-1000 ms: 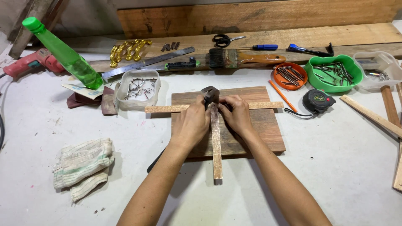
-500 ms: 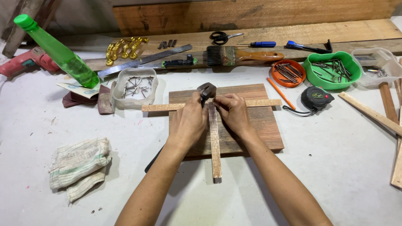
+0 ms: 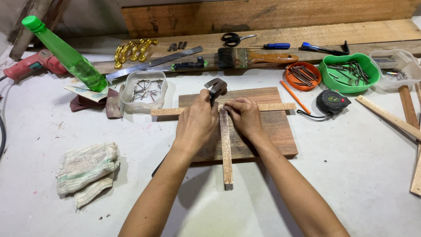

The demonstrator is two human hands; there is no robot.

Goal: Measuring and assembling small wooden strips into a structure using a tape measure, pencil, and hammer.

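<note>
Nearest, one pair of cloth gloves [image 3: 85, 169] on the counter [image 3: 359, 175]. Two wood strips [image 3: 226, 149] crossed on one board [image 3: 276, 127]; left hand [image 3: 197, 123] fingers clamped on pincers [image 3: 215, 87], right hand [image 3: 245, 116] fingers pressing the crossing. Beyond: one nail tub [image 3: 144, 92], one tape measure [image 3: 333, 102], two bowls [image 3: 348, 72], one brush [image 3: 254, 58], one pair of scissors [image 3: 234, 38].

nail tub [image 3: 144, 91] crowds the left (bare table [image 3: 359, 175] right).

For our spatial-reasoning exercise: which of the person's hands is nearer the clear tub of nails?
Left. The left hand lies just right of the clear tub of nails; the right hand is farther right, beyond the upright wooden strip.
</note>
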